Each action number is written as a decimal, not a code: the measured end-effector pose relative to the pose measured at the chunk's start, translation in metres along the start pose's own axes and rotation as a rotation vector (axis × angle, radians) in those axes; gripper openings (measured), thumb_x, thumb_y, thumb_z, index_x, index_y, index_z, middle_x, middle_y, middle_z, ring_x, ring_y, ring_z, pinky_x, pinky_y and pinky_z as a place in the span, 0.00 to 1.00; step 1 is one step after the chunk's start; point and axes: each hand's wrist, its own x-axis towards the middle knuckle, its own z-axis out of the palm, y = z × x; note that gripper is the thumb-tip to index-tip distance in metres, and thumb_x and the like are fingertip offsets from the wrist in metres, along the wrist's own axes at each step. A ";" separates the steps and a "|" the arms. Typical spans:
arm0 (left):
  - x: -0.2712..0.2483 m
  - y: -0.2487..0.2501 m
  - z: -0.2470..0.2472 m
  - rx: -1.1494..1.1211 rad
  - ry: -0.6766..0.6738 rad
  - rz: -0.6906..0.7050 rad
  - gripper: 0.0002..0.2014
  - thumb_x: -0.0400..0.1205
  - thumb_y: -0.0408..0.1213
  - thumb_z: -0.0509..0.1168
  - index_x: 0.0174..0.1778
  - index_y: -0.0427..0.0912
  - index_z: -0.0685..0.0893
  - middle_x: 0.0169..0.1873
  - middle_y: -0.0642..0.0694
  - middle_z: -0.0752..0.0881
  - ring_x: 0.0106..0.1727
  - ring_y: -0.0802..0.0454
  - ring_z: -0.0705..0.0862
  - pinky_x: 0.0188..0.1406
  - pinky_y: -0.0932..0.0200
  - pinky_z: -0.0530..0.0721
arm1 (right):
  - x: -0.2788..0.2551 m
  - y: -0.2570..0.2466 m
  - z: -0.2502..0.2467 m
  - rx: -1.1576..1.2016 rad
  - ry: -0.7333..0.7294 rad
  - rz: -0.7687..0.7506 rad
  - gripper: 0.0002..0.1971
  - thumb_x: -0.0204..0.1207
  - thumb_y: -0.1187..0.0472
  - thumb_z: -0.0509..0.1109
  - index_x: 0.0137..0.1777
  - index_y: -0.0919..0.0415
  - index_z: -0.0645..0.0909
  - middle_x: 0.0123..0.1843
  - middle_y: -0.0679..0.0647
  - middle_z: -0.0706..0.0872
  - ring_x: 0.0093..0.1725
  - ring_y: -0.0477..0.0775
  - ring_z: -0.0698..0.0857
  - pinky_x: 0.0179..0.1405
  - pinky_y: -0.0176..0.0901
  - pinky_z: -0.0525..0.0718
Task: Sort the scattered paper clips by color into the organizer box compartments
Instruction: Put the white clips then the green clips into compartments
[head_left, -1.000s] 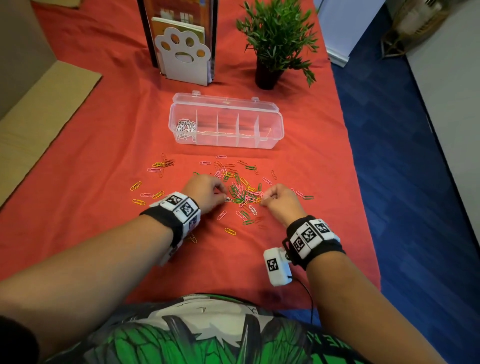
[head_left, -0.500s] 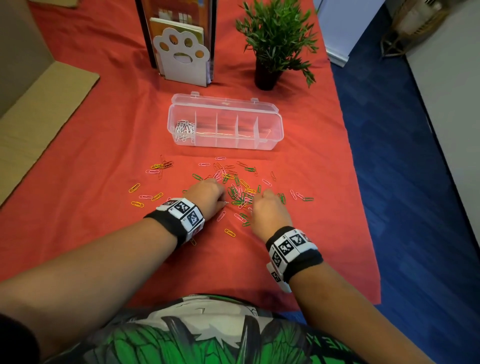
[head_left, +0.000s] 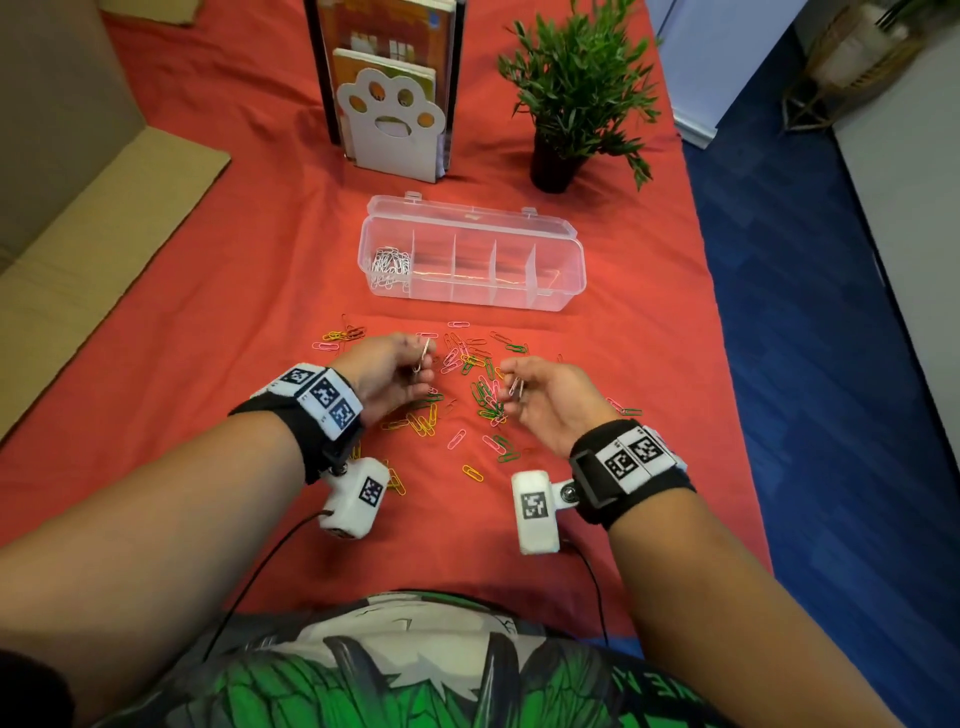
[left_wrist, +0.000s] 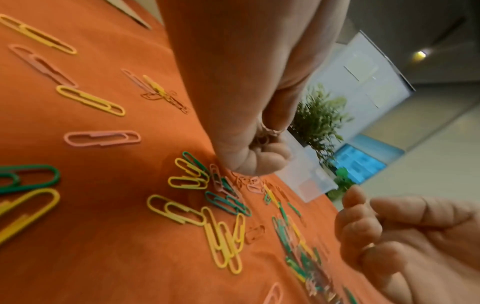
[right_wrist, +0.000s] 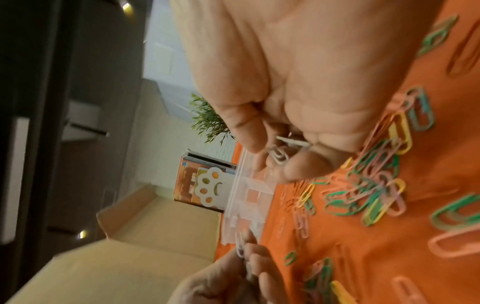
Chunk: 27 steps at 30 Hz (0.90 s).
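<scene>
On the red-cloth desk (head_left: 218, 291), scattered paper clips (head_left: 467, 384) lie in a loose pile betw. both hands: green, yellow, pink, some red, hard to see vs the cloth. More yellow/pink ones off to the L side of the pile, a few near the wrist cams.

L hand (head_left: 387, 371) is raised just above the pile, grip pinching a white clip (head_left: 423, 356) betw. thumb + fingers, clip upright. R wrist view shows the same clip (right_wrist: 240, 245) sticking out of the L fingertips.

R hand (head_left: 550, 397) also above the pile, palm turned inward, grip pinching white clips (head_left: 516, 387); R wrist view shows a white one (right_wrist: 278, 157) at thumb + index, another partly hidden behind in the palm. Exact count in the R hand: can't tell.

Organizer box (head_left: 558, 296), clear plastic, lid open to the back, sits beyond the pile, apart from both hands. Its leftmost compartment holds a bunch of white clips (head_left: 389, 265); other compartments show only cloth through the plastic.

Behind the box: paw-shaped bookend (head_left: 389, 130) w/ books, potted plant (head_left: 576, 88) to its R. Cardboard (head_left: 78, 234) at far L of desk. Blue carpet (head_left: 831, 364) on the R.
</scene>
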 end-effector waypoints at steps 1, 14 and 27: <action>-0.002 0.003 -0.002 -0.073 -0.004 -0.043 0.11 0.84 0.31 0.53 0.41 0.42 0.79 0.32 0.47 0.78 0.32 0.54 0.78 0.26 0.66 0.82 | 0.001 -0.002 0.002 0.089 -0.031 0.032 0.10 0.79 0.69 0.55 0.43 0.63 0.78 0.35 0.57 0.78 0.31 0.49 0.82 0.27 0.35 0.80; 0.000 0.070 -0.028 -0.108 0.020 0.028 0.10 0.85 0.33 0.51 0.46 0.39 0.78 0.44 0.42 0.85 0.40 0.50 0.88 0.39 0.59 0.88 | 0.029 -0.030 0.042 -0.213 0.085 -0.152 0.13 0.77 0.80 0.55 0.44 0.67 0.77 0.43 0.61 0.82 0.40 0.54 0.86 0.38 0.35 0.88; 0.011 0.109 -0.034 -0.080 0.158 0.216 0.18 0.75 0.20 0.49 0.25 0.46 0.63 0.24 0.50 0.61 0.19 0.59 0.61 0.25 0.65 0.60 | 0.063 -0.068 0.100 -0.621 0.153 -0.435 0.13 0.79 0.74 0.55 0.42 0.61 0.78 0.36 0.54 0.84 0.34 0.48 0.86 0.33 0.34 0.85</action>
